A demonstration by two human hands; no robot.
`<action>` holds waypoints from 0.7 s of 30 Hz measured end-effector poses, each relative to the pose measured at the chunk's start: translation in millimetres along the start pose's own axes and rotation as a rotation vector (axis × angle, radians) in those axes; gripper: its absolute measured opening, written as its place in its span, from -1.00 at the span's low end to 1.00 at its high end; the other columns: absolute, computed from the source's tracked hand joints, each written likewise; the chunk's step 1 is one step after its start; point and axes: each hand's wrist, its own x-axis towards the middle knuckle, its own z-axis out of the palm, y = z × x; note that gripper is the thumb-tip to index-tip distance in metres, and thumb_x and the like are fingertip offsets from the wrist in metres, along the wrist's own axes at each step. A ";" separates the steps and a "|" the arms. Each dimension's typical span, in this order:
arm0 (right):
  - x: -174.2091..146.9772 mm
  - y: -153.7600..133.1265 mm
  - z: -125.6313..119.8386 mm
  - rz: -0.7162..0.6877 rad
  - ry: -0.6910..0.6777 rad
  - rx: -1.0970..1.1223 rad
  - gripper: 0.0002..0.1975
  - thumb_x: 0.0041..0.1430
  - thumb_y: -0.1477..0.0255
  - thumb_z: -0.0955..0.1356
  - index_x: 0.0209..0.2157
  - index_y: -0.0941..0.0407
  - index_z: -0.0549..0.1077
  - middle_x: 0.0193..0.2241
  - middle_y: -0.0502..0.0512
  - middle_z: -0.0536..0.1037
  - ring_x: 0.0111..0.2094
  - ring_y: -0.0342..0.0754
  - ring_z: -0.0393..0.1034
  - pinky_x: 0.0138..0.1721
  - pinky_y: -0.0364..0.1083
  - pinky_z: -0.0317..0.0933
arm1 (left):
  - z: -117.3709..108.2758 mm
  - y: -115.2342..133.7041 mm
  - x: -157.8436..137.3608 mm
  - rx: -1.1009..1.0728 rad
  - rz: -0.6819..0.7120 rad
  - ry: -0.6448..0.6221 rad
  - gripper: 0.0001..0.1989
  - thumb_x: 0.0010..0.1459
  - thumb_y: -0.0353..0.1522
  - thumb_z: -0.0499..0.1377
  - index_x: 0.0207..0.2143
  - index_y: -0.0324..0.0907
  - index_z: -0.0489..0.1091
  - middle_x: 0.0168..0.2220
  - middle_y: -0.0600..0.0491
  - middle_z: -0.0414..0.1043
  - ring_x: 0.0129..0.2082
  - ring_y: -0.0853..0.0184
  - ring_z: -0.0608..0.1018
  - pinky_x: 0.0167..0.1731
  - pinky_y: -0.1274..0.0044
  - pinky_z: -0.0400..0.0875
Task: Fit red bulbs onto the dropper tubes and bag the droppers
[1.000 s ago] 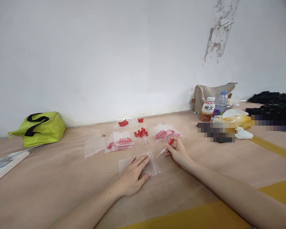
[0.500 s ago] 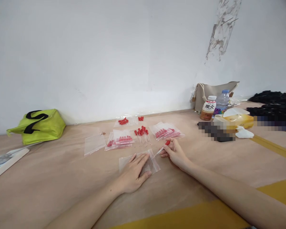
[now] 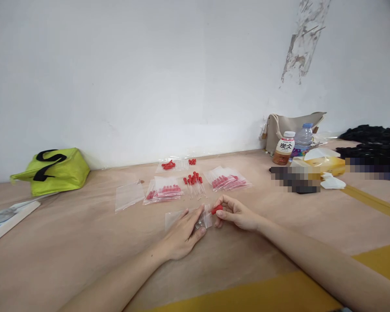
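My left hand (image 3: 185, 234) lies flat, fingers spread, on a clear zip bag (image 3: 208, 220) on the brown-covered table. Pinched in my right hand (image 3: 235, 213) is a glass dropper (image 3: 216, 209), held by its red rubber bulb. Its glass tube points left into the mouth of the bag, though the tip is hard to make out. Beyond the hands lies a small bunch of red-bulbed droppers (image 3: 195, 182). Filled bags (image 3: 165, 190) are stacked to its left, and more filled bags (image 3: 229, 180) to its right.
A flat bag (image 3: 129, 197) lies at left. Loose red bulbs (image 3: 168, 165) rest on plastic near the wall. Farther left stands a lime-green bag (image 3: 56, 171). At right are a drink bottle (image 3: 284, 149), a water bottle (image 3: 303, 136), a beige bag (image 3: 295, 121) and a tissue pack (image 3: 325, 161).
My right hand has moved left and slightly down, bringing the dropper's tube into the bag's mouth. My left hand stays pressed on the bag, nearly unmoved.
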 end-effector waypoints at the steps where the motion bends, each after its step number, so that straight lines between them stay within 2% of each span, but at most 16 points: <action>1: 0.8 0.6 1.5 0.011 -0.022 0.023 -0.70 -0.01 0.26 0.35 -0.35 0.13 0.20 -0.47 -0.02 0.44 -0.43 -0.15 0.41 -0.35 -0.08 0.27 | 0.9 -0.3 0.5 -0.010 0.008 0.001 -0.45 0.25 -0.17 -0.20 0.22 -0.15 -0.27 0.22 0.02 -0.13 0.19 0.28 0.02 0.16 0.33 -0.13; 6: 3.3 4.4 5.1 0.047 -0.017 0.126 -0.69 -0.05 0.28 0.38 -0.37 0.13 0.22 -0.41 -0.02 0.45 -0.32 -0.15 0.39 -0.19 -0.02 0.25 | 2.4 -2.6 1.0 -0.051 0.004 0.015 -0.45 0.24 -0.17 -0.17 0.22 -0.13 -0.25 0.22 0.01 -0.10 0.18 0.28 0.04 0.15 0.34 -0.11; 11: 2.1 1.6 -6.3 0.110 0.128 -0.011 -0.71 -0.14 0.32 0.43 -0.42 0.17 0.31 -0.53 -0.04 0.47 -0.48 -0.21 0.36 -0.33 -0.13 0.25 | -12.7 -13.7 -5.9 -0.062 -0.021 -0.022 -0.44 0.18 -0.13 -0.06 0.18 -0.11 -0.06 0.18 0.00 0.00 0.14 0.23 0.13 0.09 0.37 0.08; 16: 2.8 3.5 -20.2 0.146 0.283 -0.108 -0.67 -0.30 0.31 0.47 -0.44 0.19 0.43 -0.48 0.04 0.51 -0.45 -0.14 0.38 -0.31 -0.10 0.24 | -29.0 -30.7 -22.9 -0.053 0.030 -0.080 -0.53 0.18 -0.21 -0.01 0.14 -0.02 0.04 0.15 0.05 0.09 0.13 0.24 0.16 0.07 0.33 0.10; 18: 3.4 3.7 -21.3 0.130 0.242 -0.201 -0.67 -0.25 0.27 0.45 -0.42 0.19 0.48 -0.44 0.06 0.52 -0.44 -0.12 0.37 -0.31 -0.10 0.22 | -29.2 -34.6 -28.7 -0.051 0.049 -0.091 -0.57 0.19 -0.24 -0.02 0.12 0.00 0.07 0.14 0.07 0.10 0.13 0.25 0.16 0.07 0.34 0.09; 21: 3.3 -0.4 -18.8 0.039 0.106 -0.473 -0.68 -0.04 0.19 0.33 -0.40 0.16 0.52 -0.45 0.05 0.49 -0.43 -0.13 0.33 -0.33 -0.12 0.19 | -24.9 -36.4 -33.6 -0.042 0.051 -0.064 -0.59 0.20 -0.25 -0.03 0.11 0.00 0.10 0.15 0.07 0.08 0.14 0.26 0.14 0.08 0.35 0.08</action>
